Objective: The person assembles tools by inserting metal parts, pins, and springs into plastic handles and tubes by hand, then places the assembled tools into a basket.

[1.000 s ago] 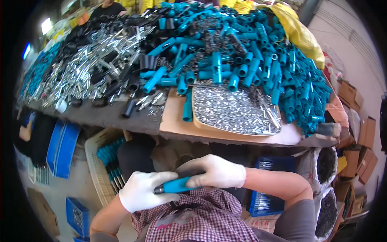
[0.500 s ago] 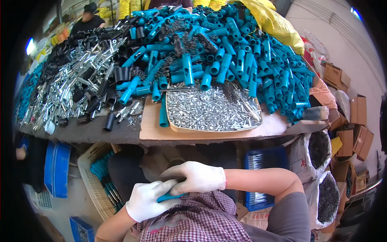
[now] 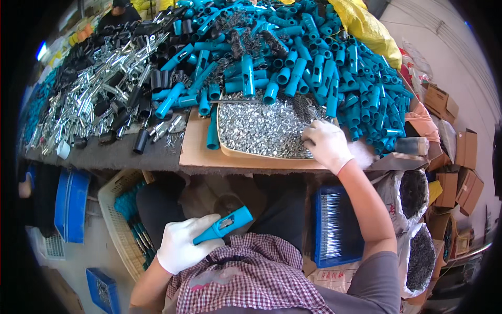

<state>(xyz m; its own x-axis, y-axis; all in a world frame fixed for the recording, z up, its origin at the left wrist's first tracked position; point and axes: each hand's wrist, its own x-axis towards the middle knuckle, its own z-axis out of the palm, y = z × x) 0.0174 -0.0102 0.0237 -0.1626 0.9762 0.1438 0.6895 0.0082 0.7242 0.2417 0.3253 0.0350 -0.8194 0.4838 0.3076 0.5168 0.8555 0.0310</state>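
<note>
Both hands wear white gloves. My left hand point(image 3: 187, 244) is closed round a teal plastic tube point(image 3: 224, 225) with a slot in its side, held above my lap. Over the right side of a shallow tray point(image 3: 246, 153) full of small silvery metal pieces point(image 3: 266, 128), my right hand point(image 3: 328, 145) reaches in with its fingers bent down at the pieces. Whether those fingertips pinch a piece is hidden. Behind the tray rises a large heap of teal slotted tubes point(image 3: 298, 76), with dark coil springs point(image 3: 243, 44) lying on it.
Metal rods point(image 3: 99, 94) and black sleeves point(image 3: 140, 141) are heaped on the left of the table. Below stand a cream basket point(image 3: 111, 209) of teal parts, a blue crate point(image 3: 340, 251) of thin rods, and white sacks point(image 3: 418, 256). A co-worker point(image 3: 119, 14) sits at the far left.
My right hand has left the teal tube and moved up and right to the metal pieces. My left hand still holds the tube, now in plain sight.
</note>
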